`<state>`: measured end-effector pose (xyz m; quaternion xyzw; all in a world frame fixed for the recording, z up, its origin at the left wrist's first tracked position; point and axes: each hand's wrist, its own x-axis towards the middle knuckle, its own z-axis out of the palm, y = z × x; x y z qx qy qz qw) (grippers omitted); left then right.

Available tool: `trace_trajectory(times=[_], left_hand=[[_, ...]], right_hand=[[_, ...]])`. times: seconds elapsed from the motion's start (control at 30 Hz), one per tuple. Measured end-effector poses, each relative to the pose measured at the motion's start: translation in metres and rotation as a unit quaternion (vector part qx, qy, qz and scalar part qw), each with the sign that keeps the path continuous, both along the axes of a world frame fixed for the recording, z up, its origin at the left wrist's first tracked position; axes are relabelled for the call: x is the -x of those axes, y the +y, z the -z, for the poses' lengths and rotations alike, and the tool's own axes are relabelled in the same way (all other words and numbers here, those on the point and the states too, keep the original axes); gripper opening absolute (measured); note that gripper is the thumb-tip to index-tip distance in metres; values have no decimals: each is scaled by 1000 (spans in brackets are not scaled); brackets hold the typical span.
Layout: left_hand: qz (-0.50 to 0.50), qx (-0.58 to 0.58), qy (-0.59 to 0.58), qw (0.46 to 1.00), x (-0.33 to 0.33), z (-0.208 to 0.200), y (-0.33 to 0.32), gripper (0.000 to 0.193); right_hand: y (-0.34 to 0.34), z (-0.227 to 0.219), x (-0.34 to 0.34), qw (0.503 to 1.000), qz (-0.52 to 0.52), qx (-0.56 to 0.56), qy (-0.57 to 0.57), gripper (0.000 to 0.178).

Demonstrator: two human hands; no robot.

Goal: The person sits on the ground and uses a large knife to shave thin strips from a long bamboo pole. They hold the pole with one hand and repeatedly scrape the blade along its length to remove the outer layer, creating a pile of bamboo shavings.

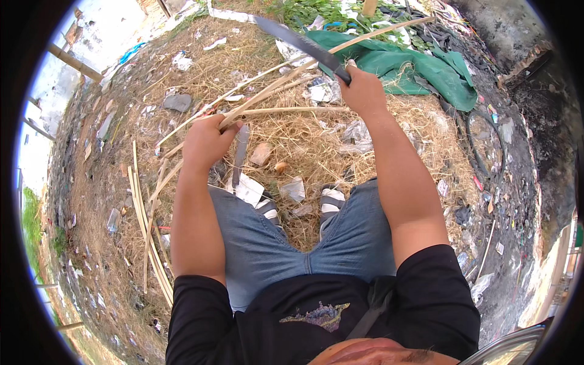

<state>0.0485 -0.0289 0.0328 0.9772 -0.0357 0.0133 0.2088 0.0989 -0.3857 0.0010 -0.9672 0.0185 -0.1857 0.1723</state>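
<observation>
My left hand (205,139) is closed around a long, pale bamboo strip (274,88), which slants up to the far right. My right hand (364,92) grips the dark handle of a long knife (298,42). Its blade points up and to the left, above the strip; whether they touch, I cannot tell. Beneath the held strip, thinner strips (298,110) cross the straw. A second flat grey blade (240,157) stands or lies just right of my left hand, its lower end near a white scrap (249,190).
Several long bamboo strips (141,222) lie to the left of my left forearm. A crumpled green sheet (426,73) spreads beyond my right hand. Dry straw and litter cover the ground. Broken stones (261,154) lie ahead of my feet. A dark wall (511,36) rises at the far right.
</observation>
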Motion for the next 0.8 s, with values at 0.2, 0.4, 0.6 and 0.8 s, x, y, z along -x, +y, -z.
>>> trace_trajectory(times=[0.2, 0.4, 0.6, 0.8], left_hand=[[10, -5, -18, 1000, -3, 10, 13, 43], [21, 66, 13, 997, -6, 12, -3, 43], [14, 85, -16, 996, -1, 4, -3, 45], [21, 76, -14, 997, -11, 17, 5, 45]], right_hand=[[-64, 13, 3, 981, 123, -134, 63, 37], [-6, -10, 18, 993, -106, -34, 38, 31], [-47, -3, 4, 979, 105, -174, 24, 35], [-19, -15, 13, 997, 20, -75, 7, 34]])
